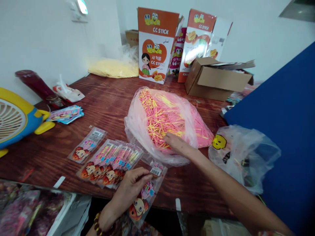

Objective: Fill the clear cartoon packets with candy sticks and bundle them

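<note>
My left hand pinches a clear cartoon-printed packet near the table's front edge, fingers closed on its top. My right hand reaches into a big open plastic bag of thin pink and yellow sticks, fingertips resting among the sticks; its fingers are partly buried. A fanned row of filled packets lies just left of my left hand. One single packet lies further left.
A crumpled plastic bag with a smiley face sits at right beside a blue panel. Behind stand "CC Stick" cartons and an open cardboard box. A yellow-blue fan is at left. A bin of packets lies below the table edge.
</note>
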The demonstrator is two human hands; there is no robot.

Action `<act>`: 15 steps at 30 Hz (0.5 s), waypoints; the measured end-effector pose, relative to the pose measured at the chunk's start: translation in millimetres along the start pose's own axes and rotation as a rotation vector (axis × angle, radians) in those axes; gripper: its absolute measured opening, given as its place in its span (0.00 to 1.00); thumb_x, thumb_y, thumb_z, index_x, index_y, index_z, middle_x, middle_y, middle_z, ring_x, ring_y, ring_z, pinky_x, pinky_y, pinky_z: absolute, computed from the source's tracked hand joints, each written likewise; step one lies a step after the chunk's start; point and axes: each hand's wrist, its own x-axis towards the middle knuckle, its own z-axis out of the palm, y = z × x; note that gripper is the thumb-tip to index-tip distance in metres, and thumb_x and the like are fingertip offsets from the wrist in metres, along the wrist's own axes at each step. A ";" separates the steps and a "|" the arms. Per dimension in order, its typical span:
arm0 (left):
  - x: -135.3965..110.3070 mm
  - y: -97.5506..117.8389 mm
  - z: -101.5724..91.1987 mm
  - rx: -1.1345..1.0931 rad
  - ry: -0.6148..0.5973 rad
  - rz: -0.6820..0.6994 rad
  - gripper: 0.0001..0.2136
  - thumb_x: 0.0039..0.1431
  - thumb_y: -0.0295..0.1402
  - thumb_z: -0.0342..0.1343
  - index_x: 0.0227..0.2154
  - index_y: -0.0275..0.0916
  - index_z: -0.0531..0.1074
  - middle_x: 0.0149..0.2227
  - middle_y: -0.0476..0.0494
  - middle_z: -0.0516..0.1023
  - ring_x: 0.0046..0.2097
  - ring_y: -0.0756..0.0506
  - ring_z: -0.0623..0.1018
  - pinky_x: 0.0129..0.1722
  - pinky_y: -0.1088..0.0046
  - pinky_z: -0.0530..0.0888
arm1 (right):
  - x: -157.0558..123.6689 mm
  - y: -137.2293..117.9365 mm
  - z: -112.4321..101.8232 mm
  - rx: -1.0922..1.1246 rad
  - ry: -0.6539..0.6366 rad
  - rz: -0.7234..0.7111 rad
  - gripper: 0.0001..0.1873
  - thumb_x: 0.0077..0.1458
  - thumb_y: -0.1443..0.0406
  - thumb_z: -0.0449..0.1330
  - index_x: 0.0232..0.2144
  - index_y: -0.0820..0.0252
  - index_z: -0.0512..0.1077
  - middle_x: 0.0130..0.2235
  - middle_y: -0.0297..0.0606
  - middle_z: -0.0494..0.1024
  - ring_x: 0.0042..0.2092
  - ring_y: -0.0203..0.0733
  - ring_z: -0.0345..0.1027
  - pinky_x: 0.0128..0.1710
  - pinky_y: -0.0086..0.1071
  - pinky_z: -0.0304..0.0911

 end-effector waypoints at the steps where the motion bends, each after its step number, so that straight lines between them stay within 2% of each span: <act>1: 0.0 -0.5 -0.4 0.003 0.001 -0.002 0.13 0.63 0.39 0.53 0.30 0.37 0.78 0.29 0.48 0.76 0.33 0.49 0.72 0.34 0.76 0.65 | -1.1 -4.3 0.1 -0.056 -0.019 -0.026 0.10 0.61 0.70 0.50 0.39 0.62 0.70 0.41 0.45 0.72 0.42 0.44 0.66 0.44 0.35 0.61; 4: 0.0 -1.0 -1.4 0.003 -0.006 -0.004 0.13 0.63 0.38 0.53 0.30 0.37 0.78 0.29 0.48 0.77 0.33 0.49 0.72 0.34 0.76 0.65 | -2.7 -11.4 -0.3 -0.173 -0.033 -0.106 0.11 0.60 0.72 0.51 0.43 0.63 0.69 0.46 0.48 0.72 0.47 0.46 0.65 0.50 0.38 0.59; 7: -0.9 -0.7 -2.1 -0.006 -0.003 0.003 0.13 0.63 0.38 0.53 0.30 0.37 0.78 0.30 0.47 0.78 0.33 0.49 0.72 0.35 0.77 0.66 | 0.1 -8.7 0.9 -0.120 -0.021 -0.086 0.07 0.60 0.71 0.51 0.38 0.63 0.70 0.45 0.48 0.72 0.46 0.46 0.64 0.50 0.39 0.60; 9: -2.0 -0.5 -2.3 -0.017 0.009 -0.002 0.12 0.63 0.37 0.53 0.30 0.38 0.78 0.30 0.48 0.78 0.34 0.49 0.72 0.35 0.77 0.66 | 3.5 -2.7 3.8 0.036 0.032 0.001 0.05 0.58 0.69 0.53 0.34 0.61 0.68 0.42 0.46 0.72 0.44 0.46 0.65 0.47 0.39 0.61; 11: -3.1 0.0 -2.2 -0.025 0.019 -0.014 0.12 0.63 0.37 0.53 0.30 0.38 0.78 0.30 0.48 0.77 0.33 0.49 0.72 0.35 0.77 0.66 | 6.3 4.2 7.6 0.240 0.127 0.134 0.06 0.59 0.68 0.50 0.32 0.60 0.66 0.36 0.41 0.73 0.37 0.42 0.65 0.41 0.36 0.63; 13: -3.5 0.9 -1.9 -0.025 0.023 -0.022 0.12 0.63 0.37 0.54 0.29 0.38 0.78 0.30 0.48 0.77 0.33 0.49 0.72 0.35 0.77 0.65 | 7.5 8.8 10.8 0.524 0.259 0.273 0.06 0.59 0.65 0.49 0.31 0.58 0.64 0.31 0.36 0.72 0.31 0.39 0.64 0.34 0.33 0.62; 15: -2.9 2.0 -1.6 -0.025 0.020 -0.020 0.12 0.62 0.37 0.54 0.29 0.38 0.78 0.30 0.48 0.77 0.33 0.49 0.72 0.34 0.77 0.66 | 7.4 8.8 12.3 0.887 0.387 0.349 0.06 0.56 0.61 0.52 0.31 0.57 0.64 0.28 0.32 0.71 0.29 0.37 0.63 0.33 0.32 0.60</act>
